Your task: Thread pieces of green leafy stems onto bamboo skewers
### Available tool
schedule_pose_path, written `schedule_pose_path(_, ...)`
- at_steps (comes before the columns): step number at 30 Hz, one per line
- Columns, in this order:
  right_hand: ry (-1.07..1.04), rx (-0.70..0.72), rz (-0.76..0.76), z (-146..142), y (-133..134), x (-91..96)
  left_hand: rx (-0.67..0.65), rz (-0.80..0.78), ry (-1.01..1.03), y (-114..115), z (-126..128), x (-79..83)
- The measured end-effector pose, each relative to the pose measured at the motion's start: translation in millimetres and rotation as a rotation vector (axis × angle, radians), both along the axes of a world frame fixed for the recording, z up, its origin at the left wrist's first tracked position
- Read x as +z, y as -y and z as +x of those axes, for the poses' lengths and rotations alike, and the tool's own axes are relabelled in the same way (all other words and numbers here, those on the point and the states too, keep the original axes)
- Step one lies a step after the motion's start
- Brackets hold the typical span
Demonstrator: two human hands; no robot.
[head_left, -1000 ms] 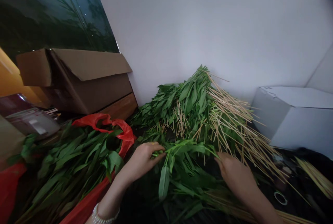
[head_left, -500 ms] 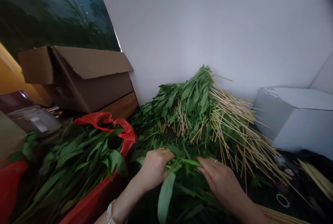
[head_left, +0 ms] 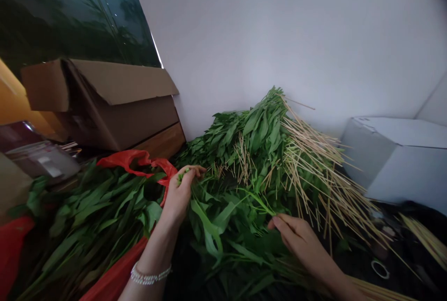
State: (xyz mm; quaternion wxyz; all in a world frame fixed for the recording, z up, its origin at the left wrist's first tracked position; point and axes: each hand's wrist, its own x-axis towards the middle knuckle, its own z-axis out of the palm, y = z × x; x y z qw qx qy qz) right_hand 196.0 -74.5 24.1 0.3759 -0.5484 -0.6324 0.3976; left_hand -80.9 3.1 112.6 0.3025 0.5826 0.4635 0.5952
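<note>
My left hand (head_left: pixel 181 189), with a beaded bracelet at the wrist, is closed around a bunch of leafy green stems (head_left: pixel 206 222); the leaves hang below it and cut stem ends show at the thumb. Lower right, my right hand (head_left: pixel 296 233) pinches a thin green stem (head_left: pixel 260 202) that points up and left. Loose leafy greens (head_left: pixel 244 249) lie beneath and between both hands. Behind them is a pile of leafy bunches (head_left: pixel 265 128) with thin bamboo sticks (head_left: pixel 321 166) fanning out to the right.
On the left, a red plastic bag (head_left: pixel 136 159) holds more long-leaved greens (head_left: pixel 94 208). An open cardboard box (head_left: pixel 122 105) stands behind it. To the right are a white box (head_left: pixel 405 161), a white ring (head_left: pixel 380 269) and more sticks (head_left: pixel 426 240). A white wall (head_left: pixel 279 35) closes the back.
My hands have moved apart. The left went up and left with the leafy bunch, while the right shifted slightly down and right, holding one stem.
</note>
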Motion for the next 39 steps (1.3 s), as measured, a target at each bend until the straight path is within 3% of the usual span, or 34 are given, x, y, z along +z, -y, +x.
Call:
schedule_pose_path(3,0.081,-0.016,0.095,-3.5,2.2,2.3,-0.068,-0.019,-0.094,13.4,9.8,-0.2)
schedule_pose_path(5,0.150,-0.013,0.150,-5.9,3.5,1.1,-0.114,0.039,-0.320,24.0,19.1,-1.6)
schedule_pose_path(9,0.306,-0.015,0.227,-10.9,6.3,-5.9,-0.327,0.259,-0.792,36.3,39.3,-11.2)
schedule_pose_path(13,0.406,0.010,0.284,-14.5,9.7,-8.4,-0.313,0.378,-1.133,31.6,49.3,-25.0)
schedule_pose_path(21,0.460,0.051,0.283,-17.0,14.1,-3.6,-0.378,0.424,-1.403,26.6,52.0,-36.6)
schedule_pose_path(26,0.384,0.061,0.235,-18.7,13.3,-3.2,-0.324,0.436,-1.382,29.9,59.0,-45.6)
schedule_pose_path(29,0.343,0.068,0.220,-18.2,13.3,-1.9,-0.258,0.410,-1.272,29.3,63.1,-51.0)
schedule_pose_path(32,0.291,0.065,0.209,-13.2,12.9,0.0,-0.173,0.293,-0.971,17.0,53.2,-50.5)
schedule_pose_path(36,0.257,0.034,0.204,-5.9,9.8,0.0,0.102,0.076,-0.462,-6.3,20.0,-34.2)
schedule_pose_path(39,0.287,0.049,0.243,-7.5,7.8,-3.2,0.003,0.024,-0.370,-2.5,10.7,-19.1)
